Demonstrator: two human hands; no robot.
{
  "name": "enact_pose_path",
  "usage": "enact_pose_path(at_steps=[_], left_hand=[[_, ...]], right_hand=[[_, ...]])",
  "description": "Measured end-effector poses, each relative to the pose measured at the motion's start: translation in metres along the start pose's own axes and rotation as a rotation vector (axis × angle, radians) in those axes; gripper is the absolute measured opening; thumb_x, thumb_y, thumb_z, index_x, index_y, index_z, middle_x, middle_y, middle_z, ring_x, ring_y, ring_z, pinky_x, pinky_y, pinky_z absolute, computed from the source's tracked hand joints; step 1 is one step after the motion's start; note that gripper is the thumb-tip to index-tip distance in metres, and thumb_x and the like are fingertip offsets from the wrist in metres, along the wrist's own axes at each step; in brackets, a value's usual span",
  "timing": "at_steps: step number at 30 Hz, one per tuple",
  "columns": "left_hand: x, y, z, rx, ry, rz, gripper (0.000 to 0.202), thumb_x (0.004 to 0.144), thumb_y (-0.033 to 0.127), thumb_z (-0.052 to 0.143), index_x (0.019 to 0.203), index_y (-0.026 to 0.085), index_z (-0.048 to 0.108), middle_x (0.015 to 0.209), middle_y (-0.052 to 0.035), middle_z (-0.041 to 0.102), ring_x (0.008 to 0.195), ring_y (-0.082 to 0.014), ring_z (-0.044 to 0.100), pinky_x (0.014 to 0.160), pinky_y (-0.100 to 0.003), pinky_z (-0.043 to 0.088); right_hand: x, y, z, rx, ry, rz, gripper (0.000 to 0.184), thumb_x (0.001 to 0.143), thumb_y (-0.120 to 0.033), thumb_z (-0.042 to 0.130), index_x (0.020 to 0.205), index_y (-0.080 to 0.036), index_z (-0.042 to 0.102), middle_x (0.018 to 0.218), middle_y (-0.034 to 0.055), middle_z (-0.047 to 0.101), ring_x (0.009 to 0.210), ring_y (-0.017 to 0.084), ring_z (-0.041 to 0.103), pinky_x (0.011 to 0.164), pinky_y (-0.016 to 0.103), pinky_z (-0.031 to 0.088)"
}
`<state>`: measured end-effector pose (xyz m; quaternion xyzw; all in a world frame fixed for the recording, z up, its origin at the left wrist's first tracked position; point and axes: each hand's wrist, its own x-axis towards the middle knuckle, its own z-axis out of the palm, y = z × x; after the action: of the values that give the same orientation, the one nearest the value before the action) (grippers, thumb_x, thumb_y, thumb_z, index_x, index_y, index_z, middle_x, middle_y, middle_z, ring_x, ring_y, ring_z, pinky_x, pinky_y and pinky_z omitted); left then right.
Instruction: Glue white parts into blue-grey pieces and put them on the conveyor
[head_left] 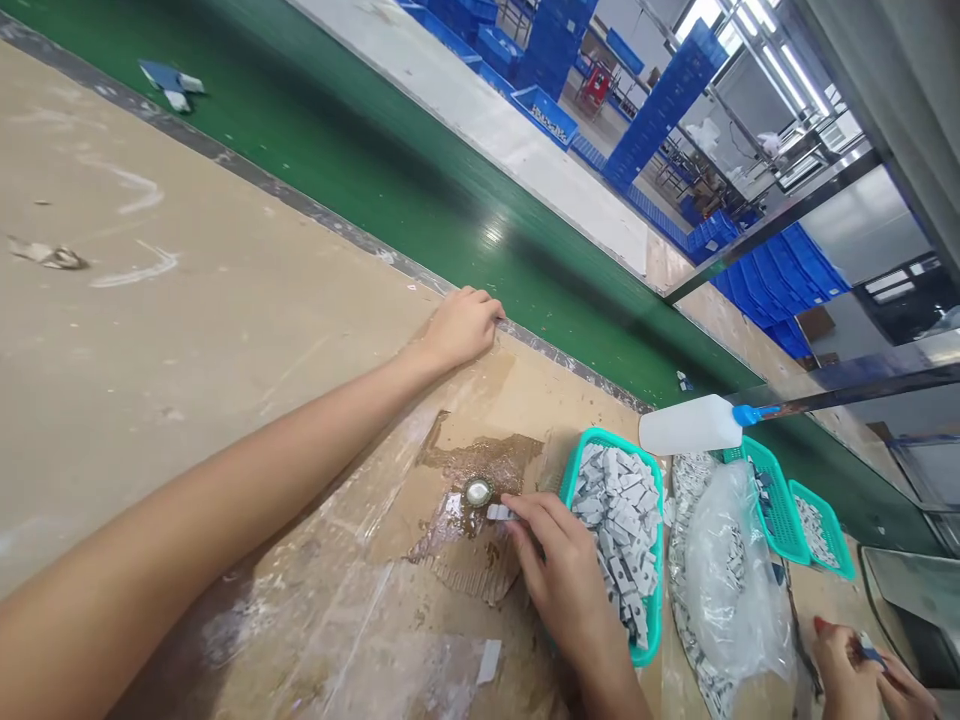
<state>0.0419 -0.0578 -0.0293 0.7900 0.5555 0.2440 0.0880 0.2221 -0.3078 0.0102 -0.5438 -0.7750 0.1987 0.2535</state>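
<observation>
My left hand [461, 325] reaches out to the workbench edge beside the green conveyor belt [420, 190], fingers curled down on the metal strip; nothing shows in it. My right hand [559, 560] pinches a small grey-white flat part [499, 512] and holds it next to a small round glue pot [478, 491] on a stained, taped cardboard pad [465, 520]. Right of that hand stands a teal basket [651, 640] filled with several of the same grey parts [619, 510].
A white squeeze bottle with a blue tip [690, 425] lies above the basket. A clear plastic bag of parts [724, 570] and two more teal baskets [780, 520] sit to the right. Another person's hands [862, 670] work at the lower right. Blue crates [667, 100] stack beyond the belt.
</observation>
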Motion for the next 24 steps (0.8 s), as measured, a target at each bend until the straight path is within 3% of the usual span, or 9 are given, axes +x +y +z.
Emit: enact_pose_path(at_steps=[9, 15, 20, 24], left_hand=[[-0.0021, -0.0005, 0.0032, 0.012, 0.031, 0.023, 0.037, 0.086, 0.008, 0.039, 0.107, 0.012, 0.071, 0.107, -0.0146, 0.068, 0.107, -0.0303, 0.059, 0.095, -0.043, 0.044], [-0.0023, -0.002, 0.0083, 0.026, 0.054, 0.025, 0.037, 0.087, 0.008, 0.039, 0.113, 0.008, 0.067, 0.11, -0.0174, 0.064, 0.11, -0.0323, 0.056, 0.095, -0.044, 0.043], [-0.0044, -0.001, 0.0077, 0.024, 0.04, 0.031, 0.035, 0.091, 0.011, 0.038, 0.11, 0.008, 0.067, 0.114, -0.0172, 0.062, 0.113, -0.0312, 0.055, 0.096, -0.044, 0.041], [-0.0052, 0.0001, 0.0069, 0.021, 0.019, 0.013, 0.035, 0.092, 0.01, 0.037, 0.113, 0.007, 0.065, 0.114, -0.0176, 0.061, 0.113, -0.0308, 0.054, 0.095, -0.044, 0.04]], right_hand=[[0.0011, -0.0005, -0.0025, -0.012, 0.016, -0.003, 0.032, 0.099, -0.019, 0.052, 0.128, -0.023, 0.065, 0.107, 0.0068, 0.075, 0.096, 0.017, 0.072, 0.087, 0.027, 0.059], [0.0009, 0.0005, -0.0039, 0.031, 0.043, 0.059, 0.036, 0.099, -0.022, 0.052, 0.134, -0.022, 0.059, 0.118, 0.009, 0.073, 0.098, 0.018, 0.073, 0.086, 0.029, 0.061], [-0.0004, -0.0027, -0.0059, 0.076, 0.045, 0.172, 0.032, 0.096, -0.026, 0.058, 0.127, -0.02, 0.064, 0.104, 0.0073, 0.077, 0.088, 0.018, 0.075, 0.078, 0.028, 0.063], [0.0019, -0.0051, -0.005, 0.015, 0.024, 0.125, 0.025, 0.096, -0.027, 0.06, 0.118, -0.021, 0.071, 0.107, 0.007, 0.078, 0.086, 0.019, 0.076, 0.078, 0.03, 0.063]])
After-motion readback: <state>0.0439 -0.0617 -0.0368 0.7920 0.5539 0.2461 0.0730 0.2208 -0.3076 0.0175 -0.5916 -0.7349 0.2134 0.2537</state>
